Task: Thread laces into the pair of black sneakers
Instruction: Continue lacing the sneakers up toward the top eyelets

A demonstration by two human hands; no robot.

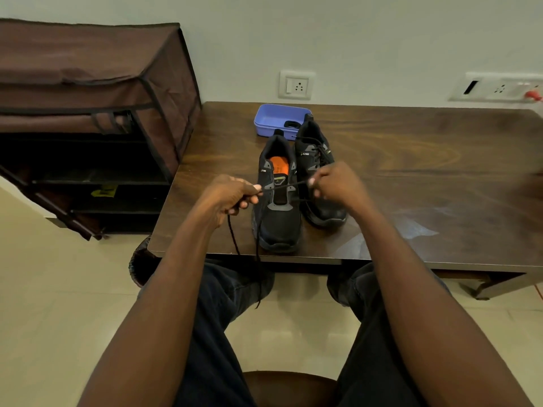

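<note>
Two black sneakers stand side by side on the dark wooden table [411, 160], toes toward me. The left sneaker [277, 221] shows an orange insole, and a black lace [283, 187] stretches across its eyelets. My left hand [227, 198] pinches one end of that lace at the shoe's left side, while my right hand [338, 183] pinches the other end at its right. More lace hangs from my left hand past the table's front edge. The right sneaker [316, 160] has laces through its eyelets.
A blue plastic tray [271, 120] sits behind the sneakers near the wall. A brown fabric shoe rack [88, 113] stands left of the table. Wall sockets [296, 85] are above the table. My knees are under the table's front edge.
</note>
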